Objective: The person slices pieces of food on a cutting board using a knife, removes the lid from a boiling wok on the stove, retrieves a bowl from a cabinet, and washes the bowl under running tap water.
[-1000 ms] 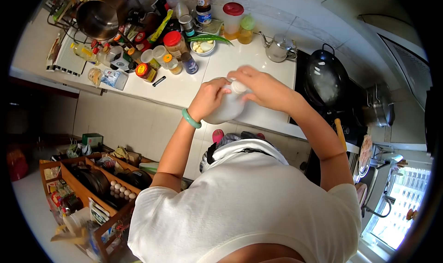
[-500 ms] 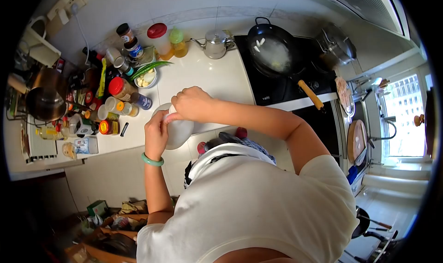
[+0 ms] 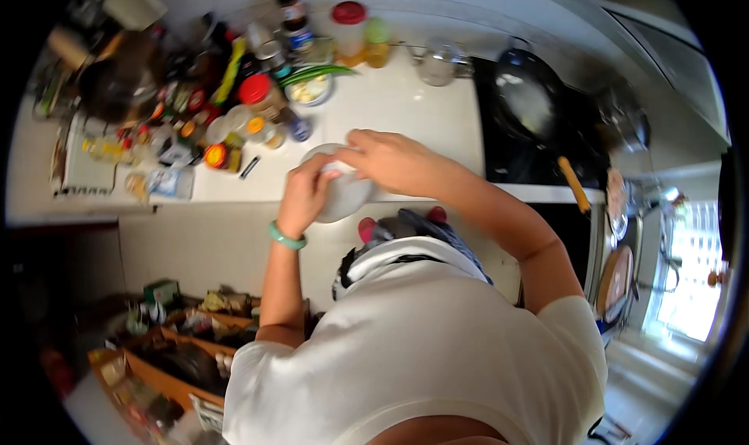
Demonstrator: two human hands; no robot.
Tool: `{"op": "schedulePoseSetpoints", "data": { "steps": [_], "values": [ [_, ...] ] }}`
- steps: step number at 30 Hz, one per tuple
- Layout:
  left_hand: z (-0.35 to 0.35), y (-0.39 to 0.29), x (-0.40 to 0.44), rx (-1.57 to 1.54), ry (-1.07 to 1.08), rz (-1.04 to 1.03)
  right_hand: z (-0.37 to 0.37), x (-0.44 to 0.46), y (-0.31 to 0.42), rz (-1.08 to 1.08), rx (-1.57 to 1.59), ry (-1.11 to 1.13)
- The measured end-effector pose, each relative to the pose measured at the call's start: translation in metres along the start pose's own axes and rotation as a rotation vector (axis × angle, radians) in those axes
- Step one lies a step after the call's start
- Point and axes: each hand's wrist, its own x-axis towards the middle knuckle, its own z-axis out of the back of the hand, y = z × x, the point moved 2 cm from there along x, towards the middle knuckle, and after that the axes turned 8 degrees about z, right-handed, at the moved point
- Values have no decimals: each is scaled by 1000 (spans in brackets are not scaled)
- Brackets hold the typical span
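Note:
A round, pale white dish (image 3: 343, 198) is in front of my body, its near side overlapping the counter's front edge. My left hand (image 3: 305, 193), below a green bangle (image 3: 287, 237), is closed at the dish's left rim, thumb over it. My right hand (image 3: 392, 161) reaches in from the right with fingers pinched together over the far side of the dish. A small white bit (image 3: 340, 166) shows between the two hands; blur and fingers hide what it is.
Jars and bottles (image 3: 261, 94) crowd the counter's left. Beyond the hands is a bowl with garlic (image 3: 310, 91) and green chillies (image 3: 316, 72). A metal kettle (image 3: 439, 64) stands at the back. On the right hob sits a wok (image 3: 528, 102) with a wooden handle (image 3: 573, 184).
The whole view has swung, so the counter and wok sit further right and it is blurrier. Both hands stay together at the dish; the right fingers have straightened slightly.

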Motion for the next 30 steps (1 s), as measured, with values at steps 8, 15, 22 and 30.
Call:
{"op": "schedulePoseSetpoints", "data": {
  "steps": [8,15,22,30],
  "values": [
    [-3,13,-10,-50,-112,-55,-10,9,5,-134,257,92],
    [22,56,-5,-80,-256,61,-42,-1,8,-194,225,-293],
    [32,114,3,-323,-452,150,-213,-138,0,-600,661,445],
    [62,171,1,-428,-686,53,-321,-180,-18,-1350,1759,-317]
  ]
}}
